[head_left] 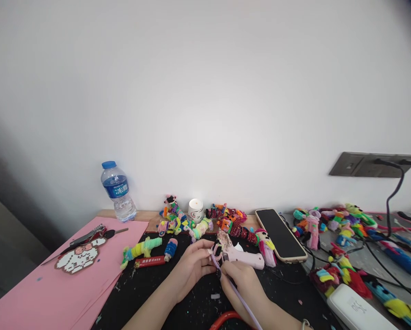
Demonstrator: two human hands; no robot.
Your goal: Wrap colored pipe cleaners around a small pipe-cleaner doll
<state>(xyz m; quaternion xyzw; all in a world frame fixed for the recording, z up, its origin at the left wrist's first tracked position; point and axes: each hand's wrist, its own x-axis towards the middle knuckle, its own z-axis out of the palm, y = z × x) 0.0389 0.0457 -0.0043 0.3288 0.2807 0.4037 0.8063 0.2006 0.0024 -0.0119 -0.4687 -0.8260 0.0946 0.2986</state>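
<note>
Two bare hands meet low over the black counter. The left hand and the right hand both pinch one lilac pipe cleaner, a thin fuzzy wire that runs from the shared grip back along the right forearm. At the grip its upper end meets a small dark fuzzy bundle; how the fingertips close on that is hard to tell.

Just beyond the grip lies one pale pink glue gun, smooth plastic. Right of it, one flat rectangular smartphone with a glossy dark screen. Left of the grip lie one red lighter and one pink paper sheet carrying a set of keys. Farther back stand one clear water bottle with a blue cap and one small white jar, among many bright pipe-cleaner dolls.
</note>
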